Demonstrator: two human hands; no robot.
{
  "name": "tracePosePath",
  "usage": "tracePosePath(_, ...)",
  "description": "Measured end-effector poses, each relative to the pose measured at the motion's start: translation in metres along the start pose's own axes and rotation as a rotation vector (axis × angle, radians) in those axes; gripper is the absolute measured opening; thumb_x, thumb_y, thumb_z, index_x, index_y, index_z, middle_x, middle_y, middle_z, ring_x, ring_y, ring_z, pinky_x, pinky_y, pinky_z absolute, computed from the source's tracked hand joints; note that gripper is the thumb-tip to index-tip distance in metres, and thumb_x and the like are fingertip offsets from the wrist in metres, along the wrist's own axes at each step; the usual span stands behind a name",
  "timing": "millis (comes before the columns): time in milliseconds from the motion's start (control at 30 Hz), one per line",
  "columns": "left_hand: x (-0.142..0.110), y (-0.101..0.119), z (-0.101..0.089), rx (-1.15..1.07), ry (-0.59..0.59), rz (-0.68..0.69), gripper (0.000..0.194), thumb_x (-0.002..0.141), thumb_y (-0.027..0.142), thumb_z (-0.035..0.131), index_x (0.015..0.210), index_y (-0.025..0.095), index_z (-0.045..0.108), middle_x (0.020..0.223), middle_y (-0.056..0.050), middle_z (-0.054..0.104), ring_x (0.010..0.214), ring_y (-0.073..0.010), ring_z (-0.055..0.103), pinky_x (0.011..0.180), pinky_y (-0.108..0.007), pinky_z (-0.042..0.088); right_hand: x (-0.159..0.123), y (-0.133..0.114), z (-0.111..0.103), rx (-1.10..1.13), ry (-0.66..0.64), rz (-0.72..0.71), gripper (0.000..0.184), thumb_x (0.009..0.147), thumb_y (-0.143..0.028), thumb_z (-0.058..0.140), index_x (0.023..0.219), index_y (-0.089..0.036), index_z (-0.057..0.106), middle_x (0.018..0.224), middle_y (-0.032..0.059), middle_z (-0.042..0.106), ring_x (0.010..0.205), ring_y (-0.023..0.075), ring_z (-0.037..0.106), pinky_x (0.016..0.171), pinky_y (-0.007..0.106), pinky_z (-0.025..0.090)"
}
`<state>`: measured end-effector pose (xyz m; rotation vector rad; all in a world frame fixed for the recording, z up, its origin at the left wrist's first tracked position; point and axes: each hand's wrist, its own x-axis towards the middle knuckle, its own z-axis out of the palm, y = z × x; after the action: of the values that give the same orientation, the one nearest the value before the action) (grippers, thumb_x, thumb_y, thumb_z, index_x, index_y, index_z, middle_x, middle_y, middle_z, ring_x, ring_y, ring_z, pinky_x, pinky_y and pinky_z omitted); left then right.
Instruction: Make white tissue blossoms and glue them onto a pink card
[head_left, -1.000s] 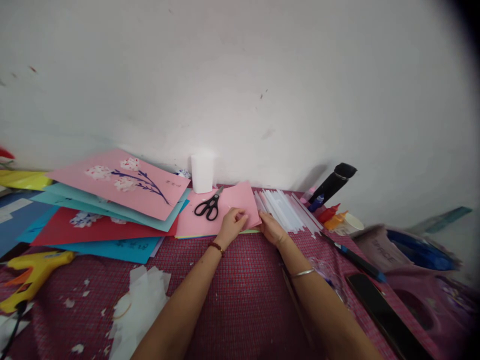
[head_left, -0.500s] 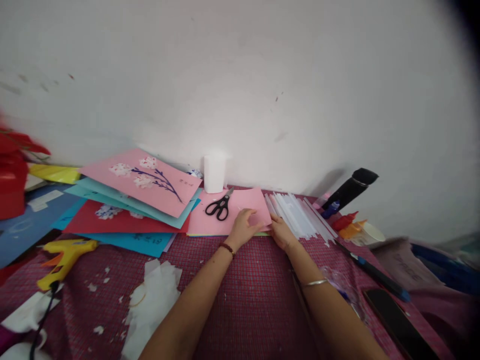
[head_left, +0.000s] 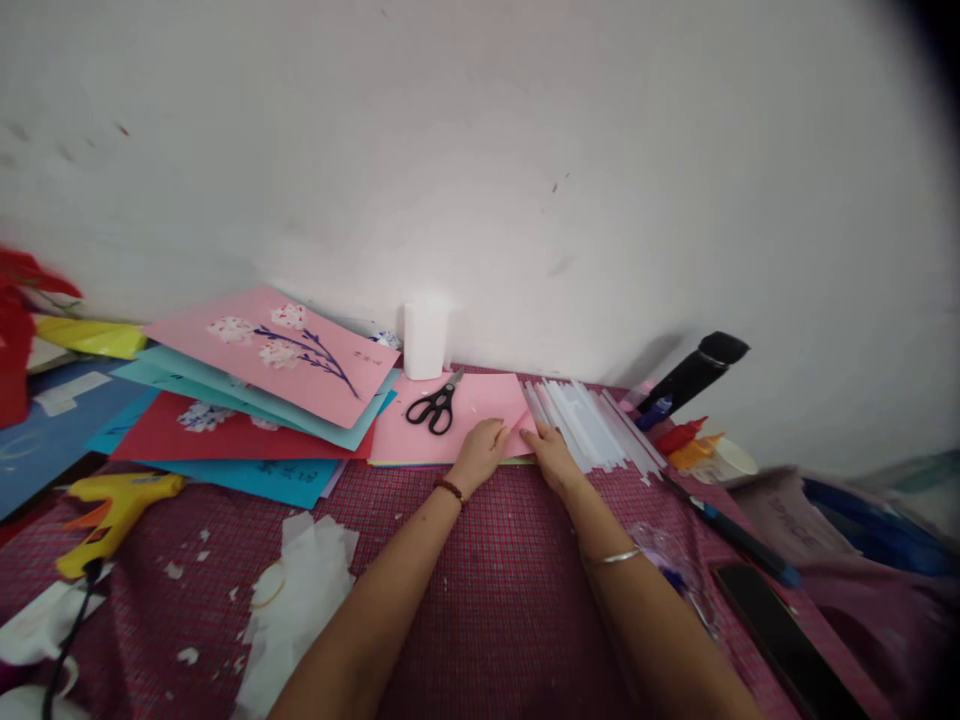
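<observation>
A pink paper sheet point(head_left: 480, 405) lies on the red checked table point(head_left: 495, 570) near the wall. My left hand point(head_left: 478, 452) rests on its near edge, fingers curled and pressed down on the paper. My right hand point(head_left: 550, 453) touches the sheet's near right corner, where a small fold of paper stands up between its fingers. Black scissors point(head_left: 434, 407) lie on the same sheet, just left of my hands.
A stack of pink, teal, red and blue cards point(head_left: 255, 400) lies left. White strips point(head_left: 589, 425) lie right of the sheet. A white cup point(head_left: 426, 338) stands by the wall. A yellow glue gun point(head_left: 112, 505), paint bottles point(head_left: 686, 440), a pen point(head_left: 739, 540) and a phone point(head_left: 787, 635) surround.
The raised pink sheet has been lowered nearly flat. Both hands stay at its near right edge; my right hand now pinches the corner. The view has shifted slightly left.
</observation>
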<state>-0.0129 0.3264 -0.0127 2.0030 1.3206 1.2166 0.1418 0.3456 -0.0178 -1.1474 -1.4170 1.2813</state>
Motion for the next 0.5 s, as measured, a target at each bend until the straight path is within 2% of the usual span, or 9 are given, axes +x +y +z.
tracePosePath(100, -0.0003, 0.0002, -0.0005, -0.003, 0.006, -0.008, 0.031, 0.093, 0.028, 0.031, 0.072, 0.017, 0.05, 0.069, -0.001, 0.052, 0.066, -0.014, 0.048, 0.065, -0.027, 0.04, 0.0007, 0.0011, 0.0003, -0.057, 0.037, -0.001, 0.032, 0.076, -0.03, 0.05, 0.102, -0.017, 0.065, 0.086, 0.0055, 0.07, 0.077, 0.0226, 0.063, 0.072, 0.037, 0.05)
tracePosePath(167, -0.0004, 0.0006, -0.0009, -0.004, -0.008, -0.003, 0.03, 0.092, 0.029, 0.033, 0.071, 0.017, 0.051, 0.068, -0.001, 0.052, 0.066, -0.0142, 0.048, 0.064, -0.027, 0.04, 0.0011, 0.0005, 0.0009, -0.072, 0.052, -0.001, 0.031, 0.074, -0.028, 0.05, 0.099, -0.017, 0.065, 0.082, 0.0044, 0.069, 0.074, 0.0212, 0.062, 0.07, 0.035, 0.05)
tracePosePath(300, -0.0004, 0.0017, -0.0006, 0.003, -0.049, 0.022, 0.01, 0.082, 0.02, 0.049, 0.08, 0.017, 0.059, 0.08, -0.003, 0.061, 0.075, -0.0151, 0.054, 0.072, -0.028, 0.044, 0.002, -0.0011, 0.0011, -0.091, 0.077, -0.002, 0.028, 0.071, -0.026, 0.05, 0.091, -0.016, 0.067, 0.076, 0.003, 0.068, 0.067, 0.019, 0.059, 0.065, 0.032, 0.049)
tracePosePath(400, -0.0005, 0.0015, 0.0005, 0.016, -0.061, 0.025, 0.024, 0.074, 0.01, 0.05, 0.094, 0.017, 0.061, 0.094, -0.005, 0.064, 0.087, -0.0164, 0.057, 0.082, -0.029, 0.045, 0.0038, 0.0005, 0.0012, -0.104, 0.098, -0.011, 0.027, 0.07, -0.025, 0.049, 0.089, -0.017, 0.066, 0.076, 0.0027, 0.067, 0.067, 0.0181, 0.058, 0.064, 0.031, 0.049)
tracePosePath(500, -0.0004, 0.0005, 0.0012, 0.034, -0.07, 0.024, 0.036, 0.068, 0.004, 0.049, 0.098, 0.017, 0.061, 0.101, -0.006, 0.065, 0.092, -0.0169, 0.057, 0.087, -0.031, 0.045, 0.0057, 0.0043, 0.0029, -0.114, 0.136, -0.03, 0.035, 0.069, -0.023, 0.048, 0.1, -0.017, 0.063, 0.087, 0.0036, 0.068, 0.073, 0.0181, 0.059, 0.067, 0.03, 0.049)
